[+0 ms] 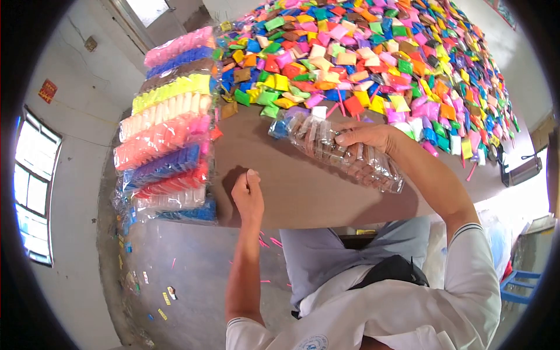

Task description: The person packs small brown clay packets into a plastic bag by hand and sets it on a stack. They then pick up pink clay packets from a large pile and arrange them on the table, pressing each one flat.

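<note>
My right hand (366, 139) grips a long clear plastic pack (344, 154) from above, with its thumb on top. The pack is crinkled and see-through, with a row of ridged sections along it, and slants over the brown table (280, 198). Its far left end overlaps a few blue and purple packets (286, 123). My left hand (249, 192) is closed in a fist near the table's front edge; whatever lies inside the fingers is hidden. Left of it stands a stack of clear bags (160, 140), each filled with a row of same-coloured packets.
A large heap of small colourful packets (350, 58) covers the back of the table. A dark object with a handle (522, 170) sits at the right edge. Pink sticks (271, 241) and scraps lie on the floor (198, 280). A blue stool (522, 283) stands at lower right.
</note>
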`<state>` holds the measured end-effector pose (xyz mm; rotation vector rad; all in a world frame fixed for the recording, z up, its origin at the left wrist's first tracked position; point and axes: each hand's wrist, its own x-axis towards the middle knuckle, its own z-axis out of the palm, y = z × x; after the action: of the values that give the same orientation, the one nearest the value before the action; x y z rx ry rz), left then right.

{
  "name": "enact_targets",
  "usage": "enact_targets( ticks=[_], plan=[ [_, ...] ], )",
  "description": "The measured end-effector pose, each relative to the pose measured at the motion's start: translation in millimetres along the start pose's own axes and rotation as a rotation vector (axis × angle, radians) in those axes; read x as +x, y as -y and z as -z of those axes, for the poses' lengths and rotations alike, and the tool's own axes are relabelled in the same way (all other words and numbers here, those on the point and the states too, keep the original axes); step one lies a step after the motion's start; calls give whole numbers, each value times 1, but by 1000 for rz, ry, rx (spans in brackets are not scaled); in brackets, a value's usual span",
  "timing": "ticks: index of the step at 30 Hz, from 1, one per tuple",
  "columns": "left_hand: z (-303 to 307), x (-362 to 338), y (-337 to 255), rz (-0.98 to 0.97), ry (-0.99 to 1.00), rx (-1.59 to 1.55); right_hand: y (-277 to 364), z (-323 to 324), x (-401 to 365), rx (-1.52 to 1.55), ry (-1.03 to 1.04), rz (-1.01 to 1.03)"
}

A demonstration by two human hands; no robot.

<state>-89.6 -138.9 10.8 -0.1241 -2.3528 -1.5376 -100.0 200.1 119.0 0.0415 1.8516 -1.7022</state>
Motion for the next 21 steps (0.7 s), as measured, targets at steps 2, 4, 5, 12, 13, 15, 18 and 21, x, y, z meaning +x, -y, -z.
enact_targets(
  ticks=[2, 4, 5, 12, 13, 15, 18, 21],
  plan=[
    [10, -2, 3, -56, 25, 67, 22, -5, 6, -97, -31, 54],
    [13, -5, 5, -181, 60, 158, 39, -5, 31, -97, -33, 140],
    [9, -7, 4, -212, 41, 186, 48, -3, 38, -143, -57, 166],
    [2, -8, 1, -287, 80, 363, 138, 44, 140, 139, 139, 99],
    [1, -9, 1, -264, 85, 368, 158, 26, 136, 43, -110, 129],
    [1, -8, -1, -275, 110, 379, 195, 5, 142, -89, -421, 201],
    [2, -5, -2, -280, 134, 379, 245, 10, 176, -208, -551, 325],
    [5, -3, -5, -260, 142, 349, 291, 11, 212, -314, -598, 427]
  ],
)
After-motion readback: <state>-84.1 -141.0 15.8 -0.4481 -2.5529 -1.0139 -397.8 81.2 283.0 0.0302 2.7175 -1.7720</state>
